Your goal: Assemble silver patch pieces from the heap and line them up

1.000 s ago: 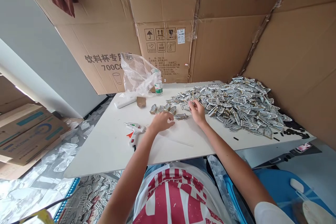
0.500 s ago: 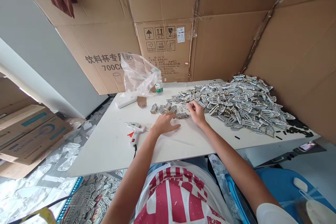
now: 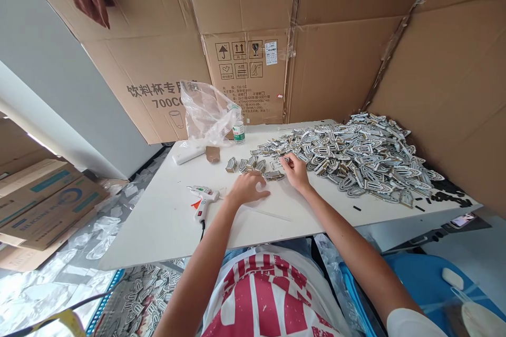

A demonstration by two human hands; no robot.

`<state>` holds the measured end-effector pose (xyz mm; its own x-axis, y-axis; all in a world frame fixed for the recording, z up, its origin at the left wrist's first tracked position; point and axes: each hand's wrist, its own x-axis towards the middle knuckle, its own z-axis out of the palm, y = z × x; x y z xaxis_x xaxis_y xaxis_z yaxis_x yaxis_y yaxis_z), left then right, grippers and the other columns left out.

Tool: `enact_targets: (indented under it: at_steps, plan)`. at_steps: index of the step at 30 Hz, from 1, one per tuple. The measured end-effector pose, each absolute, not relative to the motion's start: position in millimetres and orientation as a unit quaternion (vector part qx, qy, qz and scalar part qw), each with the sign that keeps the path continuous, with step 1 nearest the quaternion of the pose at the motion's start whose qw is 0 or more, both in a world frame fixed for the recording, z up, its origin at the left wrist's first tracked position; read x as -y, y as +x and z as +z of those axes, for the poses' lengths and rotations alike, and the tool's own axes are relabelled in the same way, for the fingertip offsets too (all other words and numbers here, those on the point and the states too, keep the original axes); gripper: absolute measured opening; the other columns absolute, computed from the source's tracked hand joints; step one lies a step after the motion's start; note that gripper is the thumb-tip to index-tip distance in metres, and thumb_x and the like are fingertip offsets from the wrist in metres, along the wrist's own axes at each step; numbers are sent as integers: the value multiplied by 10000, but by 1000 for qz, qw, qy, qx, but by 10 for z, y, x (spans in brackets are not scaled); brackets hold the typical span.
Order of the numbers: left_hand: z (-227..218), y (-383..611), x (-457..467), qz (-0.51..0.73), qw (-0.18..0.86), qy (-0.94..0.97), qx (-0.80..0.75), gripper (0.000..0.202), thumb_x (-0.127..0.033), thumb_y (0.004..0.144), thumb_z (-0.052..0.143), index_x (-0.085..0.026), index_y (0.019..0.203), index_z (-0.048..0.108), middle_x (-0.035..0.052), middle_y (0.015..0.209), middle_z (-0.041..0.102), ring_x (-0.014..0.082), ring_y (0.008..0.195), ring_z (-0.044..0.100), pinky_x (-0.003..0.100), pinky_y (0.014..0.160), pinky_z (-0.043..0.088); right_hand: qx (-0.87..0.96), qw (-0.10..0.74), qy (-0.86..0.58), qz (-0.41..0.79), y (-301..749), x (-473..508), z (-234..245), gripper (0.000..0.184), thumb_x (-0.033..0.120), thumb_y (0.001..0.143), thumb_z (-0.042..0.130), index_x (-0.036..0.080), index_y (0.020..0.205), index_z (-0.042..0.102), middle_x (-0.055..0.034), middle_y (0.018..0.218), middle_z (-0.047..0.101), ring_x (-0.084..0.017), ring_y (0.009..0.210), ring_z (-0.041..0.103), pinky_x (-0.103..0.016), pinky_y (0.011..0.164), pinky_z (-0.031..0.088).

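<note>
My left hand (image 3: 248, 188) hovers over the white table with its fingers curved and its thumb apart, holding nothing. Just beyond it lie several small grey-and-white stacks, one a bundle (image 3: 273, 175) between my two hands. My right hand (image 3: 296, 172) pinches at a flat grey-and-white piece (image 3: 275, 164) at the near edge of the pile; its fingertips partly cover the piece. To the right spreads a big heap of similar pieces (image 3: 367, 152) with rounded striped outlines. A white hot glue gun (image 3: 204, 202) with an orange trigger lies left of my left hand. A clear glue stick (image 3: 272, 215) rests near me.
Behind the table (image 3: 158, 231) stand tall cardboard sheets (image 3: 245, 0). A water bottle (image 3: 239, 130), a plastic bag (image 3: 205, 110) and a brown scrap (image 3: 212, 154) sit at the back left. Small black strips (image 3: 450, 197) lie at the right end. More pieces fill a blue-rimmed basket (image 3: 105, 295) below.
My left hand's fingers have curled a little more, with the thumb still apart. My right hand stays at nearly the same place by the pile. The view has shifted slightly.
</note>
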<state>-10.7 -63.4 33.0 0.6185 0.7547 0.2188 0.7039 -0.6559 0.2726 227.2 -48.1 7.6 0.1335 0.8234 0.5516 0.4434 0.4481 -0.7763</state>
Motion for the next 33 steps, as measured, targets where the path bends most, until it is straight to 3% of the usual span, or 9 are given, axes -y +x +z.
enact_targets:
  at_steps: [8,15,23,33]
  plan:
    - [343,-90,619,138,81,904,-396,166,-319,929,700,-241,935,847,66,1014,784,254,930,732,332,753,487,635,571,-494,165,2266,489,76,408,613,1019,588,230,886,639,38,588,557,-157,539,477,-296,577,367]
    - [245,-73,569,186,93,904,-374,150,-220,894,700,-239,987,816,38,989,802,241,927,738,323,770,486,634,569,-498,159,2260,474,61,414,615,1016,581,232,867,631,40,575,540,-159,538,467,-299,579,364]
    - [245,-50,582,203,107,906,-357,122,-298,871,784,-242,978,806,46,1005,801,254,956,742,332,821,502,632,578,-489,164,2266,464,32,390,595,1021,585,236,871,622,45,588,510,-160,544,463,-298,570,353]
    - [245,-30,608,189,130,905,-357,178,-230,865,753,-254,1034,804,21,1016,803,223,935,734,296,781,487,637,575,-487,162,2263,459,10,404,612,1021,582,238,873,625,44,588,516,-162,546,459,-300,563,337]
